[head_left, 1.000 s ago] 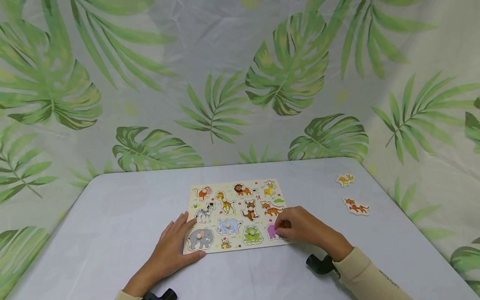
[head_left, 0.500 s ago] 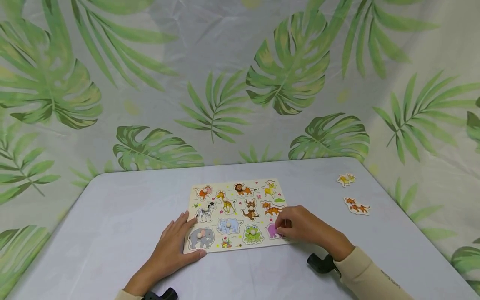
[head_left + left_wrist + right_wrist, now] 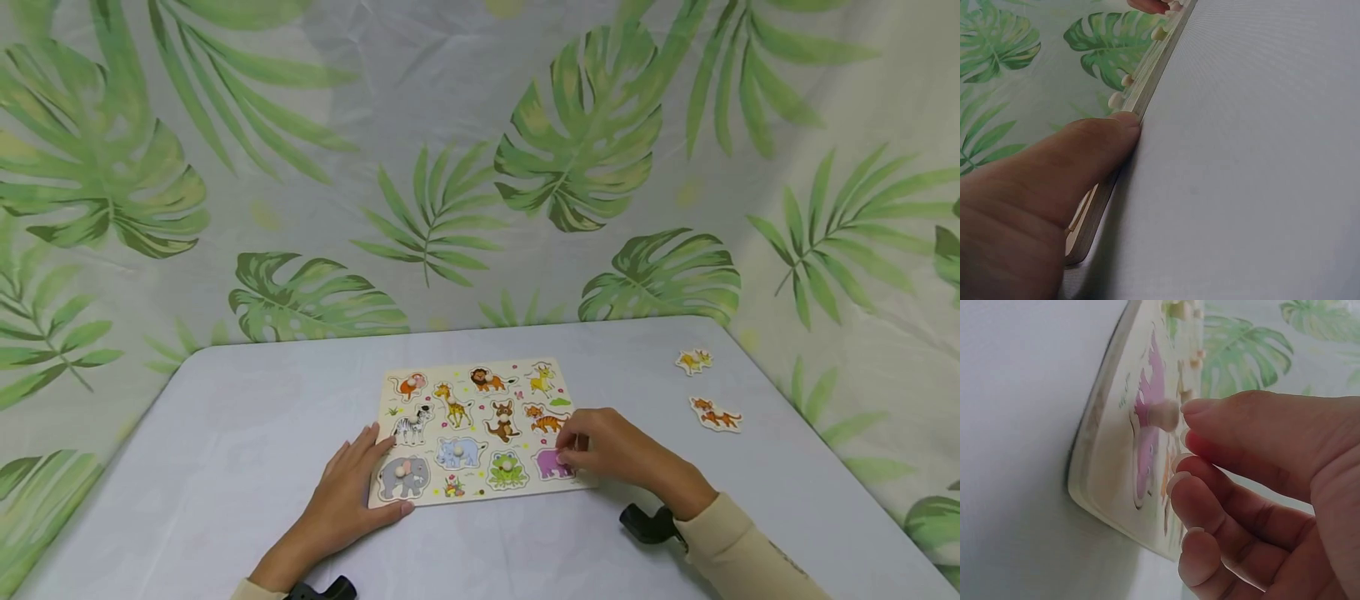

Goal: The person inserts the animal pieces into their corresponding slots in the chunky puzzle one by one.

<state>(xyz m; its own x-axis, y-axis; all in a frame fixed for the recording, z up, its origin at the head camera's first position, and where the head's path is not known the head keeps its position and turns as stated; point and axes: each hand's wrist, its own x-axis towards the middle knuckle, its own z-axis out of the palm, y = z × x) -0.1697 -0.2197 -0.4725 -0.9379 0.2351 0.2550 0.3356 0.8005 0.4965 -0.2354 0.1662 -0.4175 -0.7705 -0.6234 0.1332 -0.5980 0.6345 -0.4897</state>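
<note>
In the head view, a wooden animal knob puzzle board [image 3: 453,373] lies on the table, with animal pieces in its cut-outs. My left hand [image 3: 341,492] rests at the board's left edge, its thumb [image 3: 1104,134] along the near edge and its fingers extended. My right hand [image 3: 618,454] is over the near right corner, by the purple hippo piece [image 3: 551,463]. In the right wrist view, that piece sits in its outline with its knob [image 3: 1164,416] standing out. Thumb and loosely curled fingertips are just off the knob's end, not around it.
Two loose pieces lie on the table to the right: a yellow animal [image 3: 693,361] and an orange fox-like animal [image 3: 716,415]. Leaf-print cloth [image 3: 427,225] hangs behind the white table [image 3: 262,417]. A black wrist camera [image 3: 648,525] is below the right wrist.
My right hand has drawn slightly right, uncovering more of the purple hippo piece and letting go of its knob. My left hand stays at the board's edge.
</note>
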